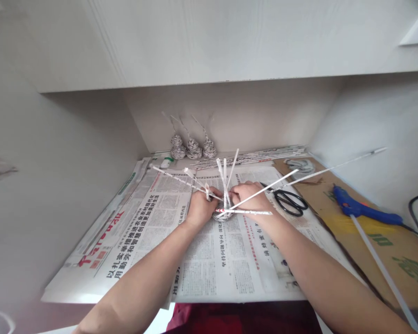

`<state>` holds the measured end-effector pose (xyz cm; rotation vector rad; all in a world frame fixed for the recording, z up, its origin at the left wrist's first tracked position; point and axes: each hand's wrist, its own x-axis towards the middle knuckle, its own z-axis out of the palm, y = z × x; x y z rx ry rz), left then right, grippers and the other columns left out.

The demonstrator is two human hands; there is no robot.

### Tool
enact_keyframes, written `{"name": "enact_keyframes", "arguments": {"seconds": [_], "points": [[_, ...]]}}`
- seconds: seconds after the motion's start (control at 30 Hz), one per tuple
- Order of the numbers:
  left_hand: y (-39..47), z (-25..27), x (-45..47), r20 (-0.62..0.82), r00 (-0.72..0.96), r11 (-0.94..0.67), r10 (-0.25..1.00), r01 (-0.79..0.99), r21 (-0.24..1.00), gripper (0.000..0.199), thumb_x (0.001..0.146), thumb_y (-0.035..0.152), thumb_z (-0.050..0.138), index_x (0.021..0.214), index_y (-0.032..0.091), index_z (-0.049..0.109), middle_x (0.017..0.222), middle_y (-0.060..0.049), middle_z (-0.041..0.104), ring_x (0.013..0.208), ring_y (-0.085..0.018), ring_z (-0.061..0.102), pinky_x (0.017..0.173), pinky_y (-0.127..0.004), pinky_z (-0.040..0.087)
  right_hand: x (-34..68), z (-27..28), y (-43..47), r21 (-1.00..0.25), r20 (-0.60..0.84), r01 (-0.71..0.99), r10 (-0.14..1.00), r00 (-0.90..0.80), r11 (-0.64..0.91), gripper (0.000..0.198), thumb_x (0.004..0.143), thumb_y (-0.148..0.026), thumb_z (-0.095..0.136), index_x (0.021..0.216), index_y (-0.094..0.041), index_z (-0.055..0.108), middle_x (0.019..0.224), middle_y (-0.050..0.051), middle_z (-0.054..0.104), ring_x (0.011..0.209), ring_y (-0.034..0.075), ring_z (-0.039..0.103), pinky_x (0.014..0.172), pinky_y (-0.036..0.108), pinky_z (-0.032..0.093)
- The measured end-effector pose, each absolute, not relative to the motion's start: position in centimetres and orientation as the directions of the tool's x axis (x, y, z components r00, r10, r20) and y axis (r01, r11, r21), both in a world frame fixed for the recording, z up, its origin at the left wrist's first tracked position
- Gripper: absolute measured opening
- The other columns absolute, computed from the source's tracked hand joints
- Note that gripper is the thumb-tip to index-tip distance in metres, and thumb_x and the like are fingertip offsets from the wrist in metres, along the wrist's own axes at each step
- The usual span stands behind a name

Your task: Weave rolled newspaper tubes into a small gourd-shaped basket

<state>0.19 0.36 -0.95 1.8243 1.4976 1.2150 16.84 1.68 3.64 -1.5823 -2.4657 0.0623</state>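
A small round piece woven from rolled newspaper [223, 216] is between my two hands, low over the newspaper sheets. Several rolled paper sticks [257, 192] fan out from it, and one long stick [337, 165] reaches far to the right. My left hand [204, 204] grips the piece from the left, its fingers curled. From the right, my right hand [250, 195] is closed on it too, with fingertips partly hidden behind the sticks. Just beyond the right wrist lie black-handled scissors [290, 202].
Newspaper sheets [132, 241] cover the table. At the back stand three woven paper gourds [194, 150] beside a bundle of paper sticks [254, 159]. On the cardboard [379, 241] at right rests a blue glue gun [365, 208] with a long glue stick [383, 273]. A cabinet [230, 46] overhangs.
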Motion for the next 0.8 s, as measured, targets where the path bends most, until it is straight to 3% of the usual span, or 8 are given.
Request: {"name": "enact_keyframes", "arguments": {"seconds": [0.07,0.27,0.4,0.57,0.8], "points": [[0.3,-1.0,0.2,0.316,0.012,-0.276,0.949,0.519,0.809,0.021,0.071,0.004,0.054,0.077,0.017,0.07,0.079,-0.002,0.071,0.075,-0.013,0.065,0.073,-0.023,0.049,16.7,3.0,1.9,-0.233,0.088,0.895,0.925,-0.37,0.38,0.029,0.088,-0.032,0.044,0.089,-0.02,0.071,0.086,0.009,0.071,0.08,0.022,0.061,0.069,0.03,0.038],[0.3,-0.8,0.0,0.26,0.016,-0.219,0.966,0.589,0.778,0.024,0.073,0.008,0.054,0.085,0.018,0.072,0.083,-0.003,0.074,0.079,-0.015,0.067,0.076,-0.024,0.049,16.6,2.1,2.1,-0.436,0.097,0.853,0.957,-0.273,0.287,0.015,0.079,-0.027,0.054,0.083,-0.024,0.068,0.082,0.0,0.071,0.075,0.016,0.062,0.062,0.023,0.038],[0.1,-0.5,-0.1,0.216,0.062,-0.203,0.974,0.657,0.726,0.026,0.073,0.009,0.054,0.085,0.021,0.074,0.085,-0.003,0.075,0.082,-0.018,0.068,0.076,-0.025,0.049,16.7,2.0,2.1,-0.496,0.07,0.822,0.956,-0.284,0.28,0.014,0.074,-0.02,0.054,0.081,-0.023,0.066,0.079,-0.001,0.069,0.07,0.013,0.06,0.059,0.021,0.038],[0.0,-0.4,0.0,0.172,0.045,-0.16,0.984,0.642,0.75,0.029,0.072,0.008,0.052,0.087,0.02,0.074,0.088,-0.003,0.075,0.084,-0.018,0.068,0.078,-0.026,0.05,16.8,2.0,2.2,-0.542,-0.003,0.811,0.964,-0.266,0.222,0.008,0.07,-0.02,0.058,0.076,-0.02,0.064,0.073,-0.001,0.067,0.064,0.012,0.058,0.054,0.021,0.036],[0.2,-0.7,-0.1,0.187,0.071,-0.192,0.98,0.598,0.778,0.029,0.073,0.008,0.053,0.089,0.021,0.074,0.089,-0.003,0.075,0.084,-0.018,0.068,0.079,-0.027,0.051,17.2,1.2,3.0,-0.713,-0.251,0.701,0.923,-0.291,0.027,0.024,0.077,-0.02,0.058,0.099,-0.018,0.067,0.067,0.002,0.067,0.048,0.011,0.056,0.047,0.02,0.038]]}}
